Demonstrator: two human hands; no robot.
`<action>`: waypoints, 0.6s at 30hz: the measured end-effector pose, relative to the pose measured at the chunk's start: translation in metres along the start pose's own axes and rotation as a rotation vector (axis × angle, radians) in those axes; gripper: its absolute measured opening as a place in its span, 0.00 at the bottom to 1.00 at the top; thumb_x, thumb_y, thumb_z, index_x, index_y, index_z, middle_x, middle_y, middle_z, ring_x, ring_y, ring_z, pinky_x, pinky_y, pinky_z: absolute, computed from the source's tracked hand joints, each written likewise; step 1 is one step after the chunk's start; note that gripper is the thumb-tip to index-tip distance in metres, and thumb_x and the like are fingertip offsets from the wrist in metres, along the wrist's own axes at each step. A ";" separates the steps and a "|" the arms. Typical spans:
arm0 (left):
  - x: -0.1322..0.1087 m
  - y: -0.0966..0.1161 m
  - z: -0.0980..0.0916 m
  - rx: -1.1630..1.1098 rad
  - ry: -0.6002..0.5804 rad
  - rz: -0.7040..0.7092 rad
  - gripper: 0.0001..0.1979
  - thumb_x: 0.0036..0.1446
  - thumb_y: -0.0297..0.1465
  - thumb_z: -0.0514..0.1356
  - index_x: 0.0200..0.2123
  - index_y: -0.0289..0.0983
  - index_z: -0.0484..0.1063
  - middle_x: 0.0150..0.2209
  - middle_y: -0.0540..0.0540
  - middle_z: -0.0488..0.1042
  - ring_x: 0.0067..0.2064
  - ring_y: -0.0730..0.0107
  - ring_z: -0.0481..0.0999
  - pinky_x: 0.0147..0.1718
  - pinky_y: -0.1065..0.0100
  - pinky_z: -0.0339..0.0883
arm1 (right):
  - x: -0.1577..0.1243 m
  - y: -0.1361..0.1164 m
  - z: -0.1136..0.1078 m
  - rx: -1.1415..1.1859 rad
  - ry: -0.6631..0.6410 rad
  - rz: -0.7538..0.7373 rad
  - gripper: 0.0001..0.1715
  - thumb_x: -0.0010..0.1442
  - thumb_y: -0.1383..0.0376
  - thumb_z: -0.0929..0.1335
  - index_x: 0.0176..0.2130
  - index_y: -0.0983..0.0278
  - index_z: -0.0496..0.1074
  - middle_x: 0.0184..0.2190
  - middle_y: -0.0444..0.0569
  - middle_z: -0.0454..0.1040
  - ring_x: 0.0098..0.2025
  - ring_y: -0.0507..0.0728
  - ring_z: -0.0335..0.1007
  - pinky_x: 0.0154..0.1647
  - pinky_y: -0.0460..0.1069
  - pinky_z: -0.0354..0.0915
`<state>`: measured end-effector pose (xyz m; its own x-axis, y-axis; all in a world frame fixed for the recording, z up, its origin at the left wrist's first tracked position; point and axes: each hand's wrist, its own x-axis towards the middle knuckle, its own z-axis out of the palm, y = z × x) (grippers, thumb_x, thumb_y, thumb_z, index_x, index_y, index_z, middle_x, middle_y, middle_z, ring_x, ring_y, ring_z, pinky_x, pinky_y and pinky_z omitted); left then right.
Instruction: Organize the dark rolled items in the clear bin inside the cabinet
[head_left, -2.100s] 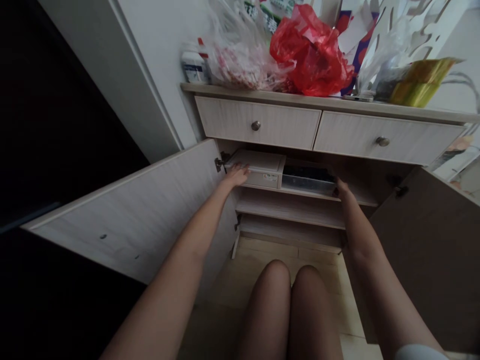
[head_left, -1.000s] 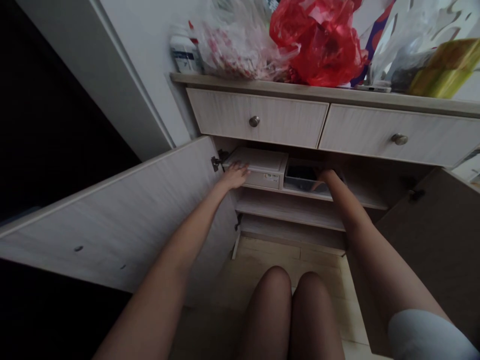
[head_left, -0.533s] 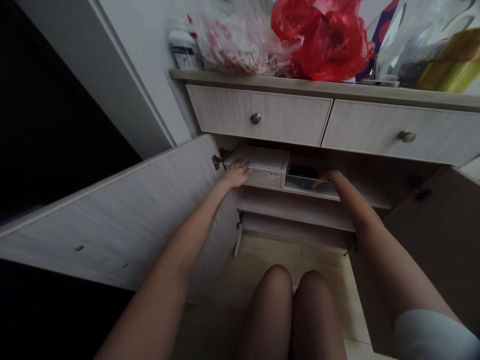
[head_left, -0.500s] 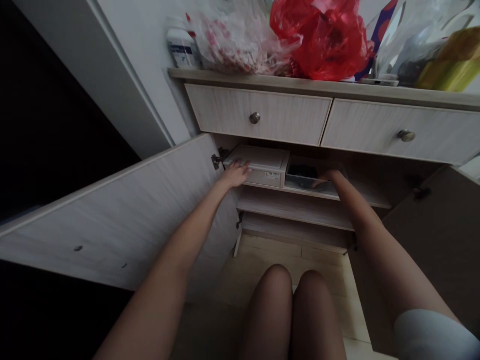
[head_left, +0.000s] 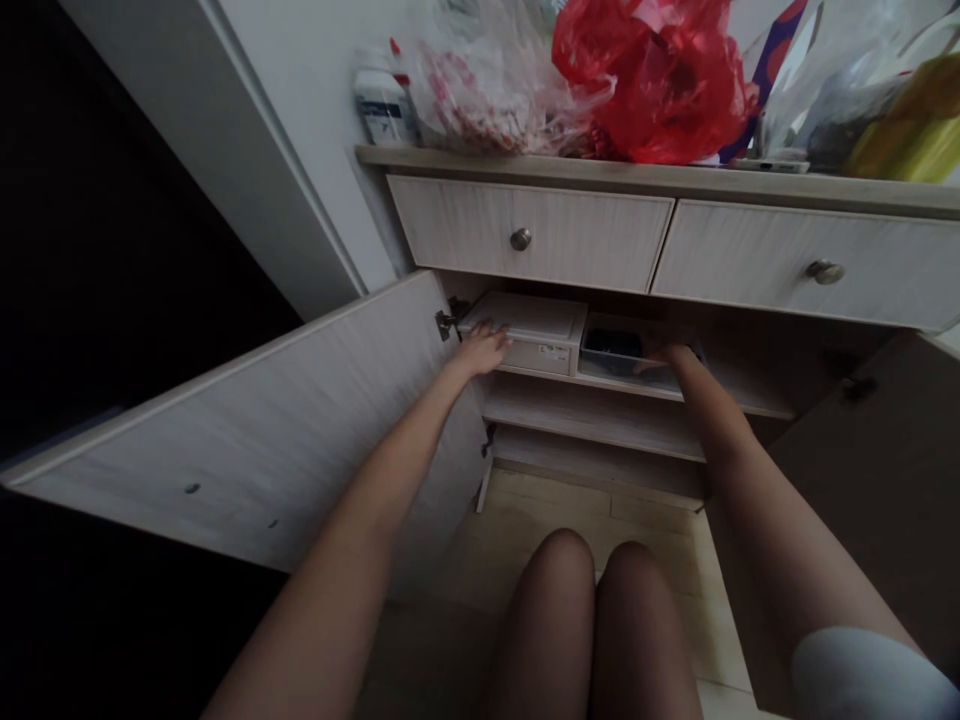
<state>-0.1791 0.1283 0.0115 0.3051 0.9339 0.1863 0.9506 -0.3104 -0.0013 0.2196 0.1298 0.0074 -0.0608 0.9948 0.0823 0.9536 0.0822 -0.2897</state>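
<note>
My left hand lies open with spread fingers on the front left corner of a white storage box, which sits on the upper shelf and carries a small label on its front. Beside it stands a clear plastic bin with a dark item inside; its kind cannot be made out. My right hand reaches into the bin's right part. Its visible fingers are stretched out toward the dark item, with a gap between them, and the rest of the hand is in shadow.
The left cabinet door and right door stand open around my arms. Two closed drawers with knobs are above the shelf. A red plastic bag, a clear bag and a white bottle crowd the countertop.
The view has shifted slightly, so everything sits a little further right. My left hand stays on the storage box. My right hand remains in the bin, its fingers showing more clearly.
</note>
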 end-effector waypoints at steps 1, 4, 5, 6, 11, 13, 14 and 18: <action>0.000 -0.001 0.001 0.000 0.001 0.001 0.29 0.70 0.41 0.41 0.69 0.36 0.56 0.69 0.38 0.57 0.71 0.52 0.51 0.67 0.55 0.47 | 0.000 0.000 -0.002 -0.038 -0.039 -0.011 0.44 0.56 0.48 0.71 0.65 0.65 0.61 0.56 0.60 0.71 0.55 0.66 0.70 0.58 0.60 0.64; 0.001 -0.002 0.003 0.002 -0.002 -0.004 0.29 0.69 0.42 0.41 0.69 0.38 0.56 0.69 0.39 0.57 0.71 0.52 0.51 0.67 0.55 0.48 | -0.001 -0.001 -0.010 -0.250 -0.053 -0.063 0.49 0.51 0.53 0.75 0.65 0.66 0.60 0.64 0.62 0.63 0.64 0.72 0.59 0.65 0.63 0.55; 0.002 -0.003 0.003 0.001 -0.003 -0.005 0.30 0.69 0.43 0.41 0.69 0.38 0.56 0.70 0.40 0.57 0.71 0.53 0.51 0.67 0.55 0.48 | -0.001 -0.002 -0.014 -0.309 -0.026 -0.078 0.54 0.48 0.55 0.77 0.66 0.66 0.58 0.66 0.63 0.59 0.66 0.74 0.54 0.67 0.64 0.51; 0.002 -0.003 0.004 0.000 -0.003 -0.006 0.30 0.70 0.43 0.41 0.69 0.38 0.55 0.70 0.40 0.56 0.71 0.53 0.51 0.67 0.56 0.48 | -0.002 -0.002 -0.019 -0.344 0.009 -0.089 0.58 0.45 0.57 0.79 0.68 0.65 0.56 0.68 0.62 0.56 0.68 0.75 0.49 0.69 0.65 0.47; 0.003 -0.004 0.005 -0.006 0.003 0.008 0.30 0.70 0.42 0.40 0.69 0.36 0.56 0.69 0.38 0.57 0.71 0.52 0.51 0.67 0.55 0.47 | -0.015 0.002 -0.049 -0.368 0.135 -0.102 0.67 0.42 0.57 0.80 0.71 0.58 0.48 0.71 0.59 0.49 0.71 0.77 0.41 0.70 0.68 0.39; 0.004 -0.006 0.006 -0.001 0.005 0.023 0.30 0.69 0.42 0.40 0.69 0.36 0.56 0.69 0.38 0.58 0.71 0.53 0.51 0.67 0.54 0.48 | -0.025 0.011 -0.060 -0.380 0.195 -0.076 0.67 0.43 0.56 0.80 0.71 0.61 0.48 0.71 0.60 0.49 0.71 0.76 0.40 0.70 0.67 0.39; 0.005 -0.006 0.006 0.002 0.004 0.028 0.30 0.69 0.42 0.40 0.69 0.36 0.56 0.69 0.38 0.59 0.71 0.53 0.51 0.67 0.55 0.48 | -0.031 0.017 -0.064 -0.384 0.236 -0.058 0.65 0.44 0.56 0.79 0.70 0.63 0.49 0.70 0.61 0.50 0.71 0.75 0.40 0.70 0.66 0.40; 0.006 -0.006 0.005 0.005 -0.009 0.009 0.30 0.70 0.43 0.39 0.69 0.37 0.56 0.69 0.39 0.59 0.71 0.54 0.52 0.67 0.56 0.48 | -0.054 0.051 -0.075 -0.358 0.390 0.174 0.59 0.48 0.52 0.77 0.69 0.65 0.53 0.69 0.66 0.52 0.70 0.78 0.42 0.67 0.69 0.42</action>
<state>-0.1826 0.1361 0.0079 0.3137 0.9327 0.1778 0.9482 -0.3175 -0.0074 0.2932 0.0762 0.0595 0.1555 0.8899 0.4288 0.9845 -0.1750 0.0062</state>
